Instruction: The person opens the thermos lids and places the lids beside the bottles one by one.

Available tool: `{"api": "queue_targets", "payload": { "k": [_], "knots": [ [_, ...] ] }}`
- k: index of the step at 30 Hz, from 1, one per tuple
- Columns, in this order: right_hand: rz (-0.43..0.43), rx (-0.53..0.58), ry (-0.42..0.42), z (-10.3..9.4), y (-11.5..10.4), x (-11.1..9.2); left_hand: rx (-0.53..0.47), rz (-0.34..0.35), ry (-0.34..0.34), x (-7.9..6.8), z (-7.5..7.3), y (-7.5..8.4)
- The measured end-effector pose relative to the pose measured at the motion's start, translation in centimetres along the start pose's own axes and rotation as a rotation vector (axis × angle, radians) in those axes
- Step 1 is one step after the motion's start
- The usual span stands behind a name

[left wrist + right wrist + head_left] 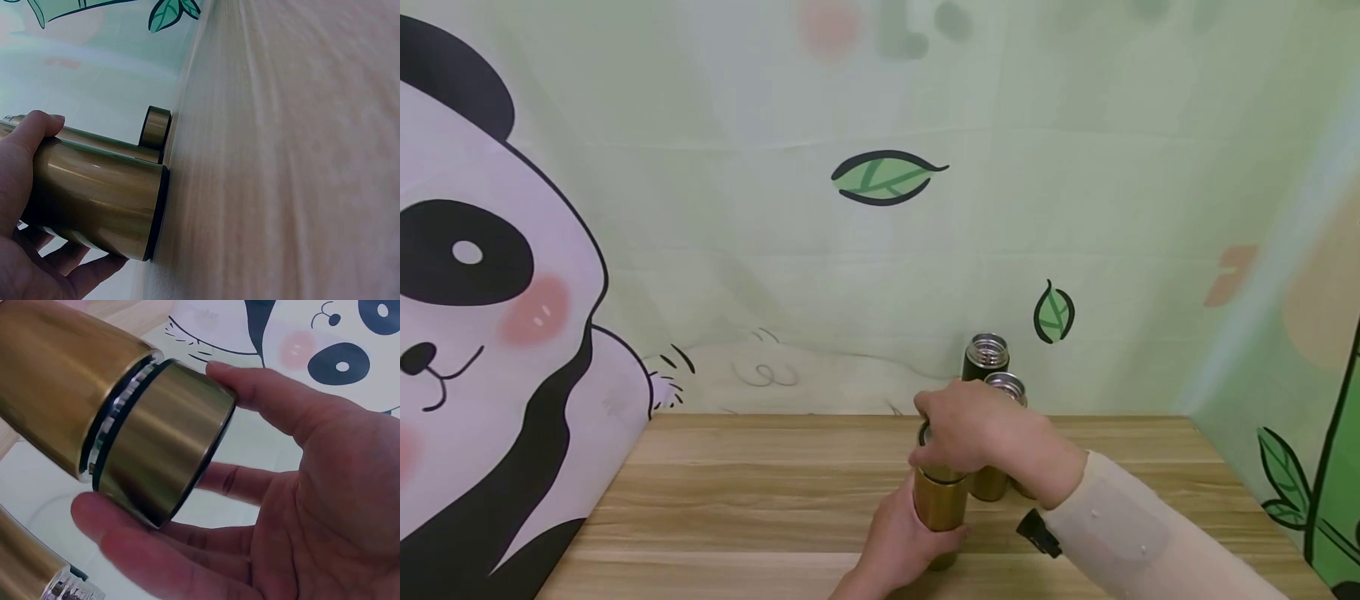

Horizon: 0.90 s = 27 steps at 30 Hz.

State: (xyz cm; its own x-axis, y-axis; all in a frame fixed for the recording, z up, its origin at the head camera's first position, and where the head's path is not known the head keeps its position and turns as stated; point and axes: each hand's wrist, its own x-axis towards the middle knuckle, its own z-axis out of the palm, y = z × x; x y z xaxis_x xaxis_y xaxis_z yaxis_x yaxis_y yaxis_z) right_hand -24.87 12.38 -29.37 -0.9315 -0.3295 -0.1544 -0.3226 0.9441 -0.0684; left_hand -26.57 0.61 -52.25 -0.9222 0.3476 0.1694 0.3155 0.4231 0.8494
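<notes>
My left hand [898,533] grips the body of a gold thermos bottle [940,504] that stands upright on the table. In the left wrist view its thumb and fingers curl round the shiny body [100,194], whose dark base meets the wood. Above, my right hand [973,425] holds the bottle's gold cap. Thumb and fingers span the cap [165,440] in the right wrist view. Between cap and body [69,381] a narrow gap shows silver threads. Seen from the head, the right hand hides most of the cap.
Right behind the hands stand an uncapped black-topped bottle [987,354] and another open gold bottle [990,483]. A loose gold cap [156,127] rests on the table near them. The wooden table [760,483] ends at a printed backdrop with a panda.
</notes>
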Motion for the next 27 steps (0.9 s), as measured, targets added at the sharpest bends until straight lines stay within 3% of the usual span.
{"api": "queue_targets", "payload": {
  "k": [12,27],
  "knots": [
    [-0.039,0.107,-0.089,-0.5,0.7,-0.1,0.012,0.011,0.009,0.0,0.1,-0.1],
    [-0.110,0.057,-0.102,-0.6,1.1,-0.1,0.044,0.018,0.034,-0.1,0.2,0.0]
  ]
}}
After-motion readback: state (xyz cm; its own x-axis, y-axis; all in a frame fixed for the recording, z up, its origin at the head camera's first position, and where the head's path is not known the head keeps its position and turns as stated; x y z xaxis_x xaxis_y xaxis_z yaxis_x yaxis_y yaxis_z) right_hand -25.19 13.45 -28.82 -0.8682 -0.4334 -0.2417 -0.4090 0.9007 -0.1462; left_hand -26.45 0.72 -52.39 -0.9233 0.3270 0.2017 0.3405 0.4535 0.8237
